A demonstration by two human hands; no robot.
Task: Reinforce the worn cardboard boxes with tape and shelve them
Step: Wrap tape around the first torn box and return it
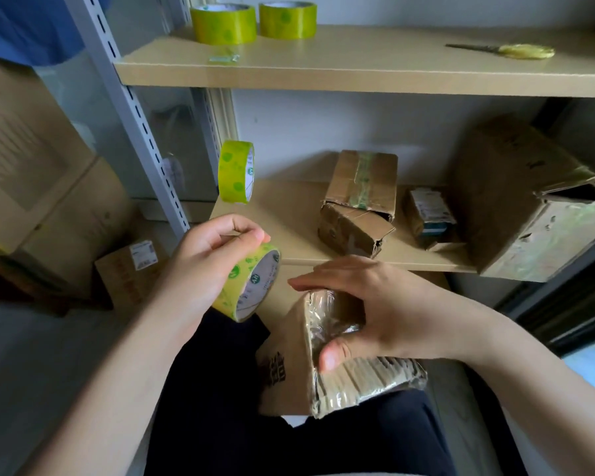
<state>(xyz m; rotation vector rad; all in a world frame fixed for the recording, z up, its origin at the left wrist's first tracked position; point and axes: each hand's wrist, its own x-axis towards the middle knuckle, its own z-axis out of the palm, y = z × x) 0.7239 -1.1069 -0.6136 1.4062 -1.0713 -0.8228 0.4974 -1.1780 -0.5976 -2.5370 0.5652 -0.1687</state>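
Observation:
A worn cardboard box (pixel 285 365) lies on my lap, its torn end partly covered with shiny clear tape. My right hand (pixel 371 304) grips that end, fingers over the top and thumb pressing the taped face. My left hand (pixel 207 266) holds a yellow-green tape roll (pixel 251 286) just left of the box, fingertips pinching at its upper rim. Another tape roll (pixel 236 171) stands on edge at the left end of the lower shelf (pixel 289 214).
On the lower shelf stand a crushed taped box (pixel 358 201), a small labelled box (pixel 430 214) and a big torn box (pixel 529 204). The upper shelf (pixel 323 70) carries two tape rolls (pixel 255 22) and tape-wrapped scissors (pixel 509 50). Large cartons (pixel 38 180) stand left.

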